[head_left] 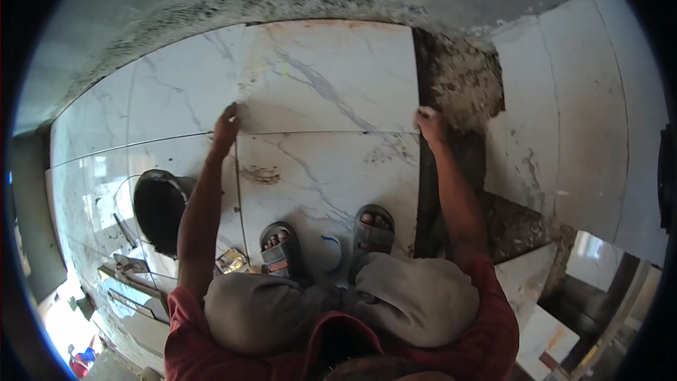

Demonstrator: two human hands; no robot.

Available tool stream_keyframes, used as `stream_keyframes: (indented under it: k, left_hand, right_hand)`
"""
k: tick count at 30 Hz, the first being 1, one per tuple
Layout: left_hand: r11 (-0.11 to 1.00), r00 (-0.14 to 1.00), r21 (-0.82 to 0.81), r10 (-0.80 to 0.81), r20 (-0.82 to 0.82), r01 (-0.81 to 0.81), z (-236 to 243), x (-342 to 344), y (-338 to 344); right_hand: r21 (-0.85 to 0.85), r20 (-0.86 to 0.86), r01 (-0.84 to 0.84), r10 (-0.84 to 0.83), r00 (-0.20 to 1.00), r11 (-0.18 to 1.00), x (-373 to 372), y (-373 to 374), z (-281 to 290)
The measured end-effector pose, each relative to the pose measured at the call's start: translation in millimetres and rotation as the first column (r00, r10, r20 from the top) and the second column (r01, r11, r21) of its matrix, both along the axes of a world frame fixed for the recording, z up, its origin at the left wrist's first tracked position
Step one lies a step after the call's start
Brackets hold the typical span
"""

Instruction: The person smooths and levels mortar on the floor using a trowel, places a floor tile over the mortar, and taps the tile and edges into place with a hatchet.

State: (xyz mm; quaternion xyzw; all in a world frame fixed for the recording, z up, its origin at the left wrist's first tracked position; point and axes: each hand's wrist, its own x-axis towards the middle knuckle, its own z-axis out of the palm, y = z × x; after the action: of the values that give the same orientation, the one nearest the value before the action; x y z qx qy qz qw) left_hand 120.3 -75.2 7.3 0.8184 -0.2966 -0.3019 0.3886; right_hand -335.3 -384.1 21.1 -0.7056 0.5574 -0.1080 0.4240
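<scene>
A large white floor tile [338, 63] with grey veins lies against the wall in front of me. My left hand [226, 127] is at its near left corner, fingers curled and slightly blurred at the edge. At the near right corner, my right hand [431, 125] has its fingers bent over the tile's edge, beside bare dark ground. A thin joint line runs between this tile and a nearer veined tile [303, 176], on which my sandalled feet rest. How far the fingertips reach under the edges is hidden.
A black bucket [161, 213] stands left of my left forearm, near trowel-like tools [130, 264]. Rough mortar [462, 77] fills a gap at the right, beside upright wall tiles [585, 113]. Cut tile pieces [546, 342] lie at lower right. A light-blue curved strip [333, 254] sits between my feet.
</scene>
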Motion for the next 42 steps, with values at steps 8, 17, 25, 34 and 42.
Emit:
stream_keyframes:
  k: [8, 17, 25, 34, 42]
  left_hand:
    - [0.999, 0.98, 0.019, -0.043, 0.193, 0.041, -16, -28, -26]
    - [0.995, 0.977, -0.01, 0.096, 0.19, -0.096, 7, -42, -30]
    - [0.981, 0.977, 0.008, 0.193, 0.094, -0.194, 21, -69, -17]
    - [0.985, 0.986, -0.041, 0.167, 0.029, -0.165, 24, -92, 3]
    - [0.982, 0.973, -0.171, 0.108, 0.204, -0.073, 29, -156, 75]
  right_hand:
    - [0.01, 0.206, 0.137, -0.136, 0.969, 0.99, -37, -22, -47]
    - [0.142, 0.243, 0.115, -0.148, 0.959, 0.983, -32, -19, -37]
    - [0.004, 0.123, 0.098, -0.098, 0.988, 0.995, -60, 6, -45]
    - [-0.068, -0.077, 0.078, -0.084, 0.993, 0.995, -82, 22, -24]
    - [-0.359, -0.372, -0.506, 0.377, 0.848, 0.784, -98, 32, 13]
